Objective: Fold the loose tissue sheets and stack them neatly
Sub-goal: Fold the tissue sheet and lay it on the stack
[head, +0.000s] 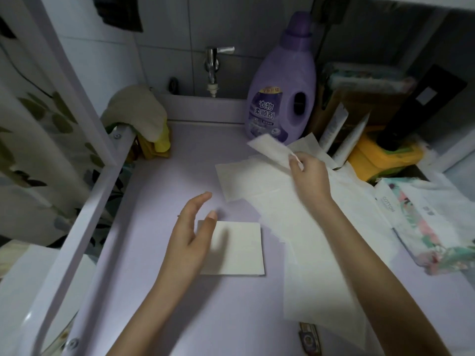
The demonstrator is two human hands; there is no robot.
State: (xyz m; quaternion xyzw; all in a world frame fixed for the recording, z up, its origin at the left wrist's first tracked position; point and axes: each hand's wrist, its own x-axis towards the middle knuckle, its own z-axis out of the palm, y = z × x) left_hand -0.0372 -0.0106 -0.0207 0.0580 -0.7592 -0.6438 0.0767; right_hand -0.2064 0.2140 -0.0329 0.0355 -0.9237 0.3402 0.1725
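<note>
- Left hand [191, 235] hovers with fingers relaxed and apart, holding nothing, over the left edge of the folded tissue square [236, 250] on the purple top [154, 253].
- Loose sheets [257, 183] lie spread just right of the square.
- Right hand [308, 176] pinches one sheet [270, 147], lifted before the purple bottle [282, 86].
</note>
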